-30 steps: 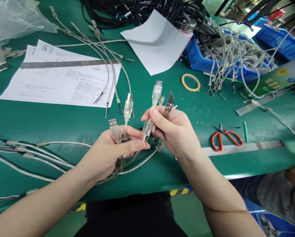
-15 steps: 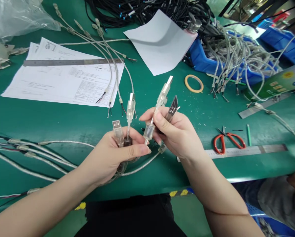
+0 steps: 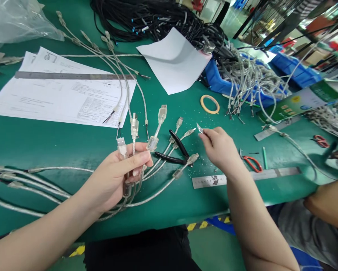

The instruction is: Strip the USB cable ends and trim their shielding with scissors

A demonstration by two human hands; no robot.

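My left hand point(image 3: 126, 169) is closed around several clear-jacketed USB cables. Their plugs stick up above the fingers: one USB plug point(image 3: 121, 146) at left, one in the middle point(image 3: 134, 126), and a third point(image 3: 162, 114) leaning right with a clear cylindrical ferrite block point(image 3: 152, 143) below it. My right hand point(image 3: 218, 145) pinches a small knife blade point(image 3: 199, 128), its tip pointing up and left; the rest of the knife is hidden in the fingers. Between the hands, more USB cables point(image 3: 176, 174) lie on the table beside black-handled pliers point(image 3: 171, 158).
A steel ruler point(image 3: 211, 181) and red-handled cutters point(image 3: 253, 164) lie at right, below a tape roll point(image 3: 210, 104). Printed sheets point(image 3: 58, 101) with a metal strip are at left. A blue bin point(image 3: 218, 79) overflows with cables. Another person's arm point(image 3: 327, 203) is at far right.
My right hand has let go of the cable plug and moved right with the knife. My left hand keeps the cables. The black-handled pliers now show between the hands.
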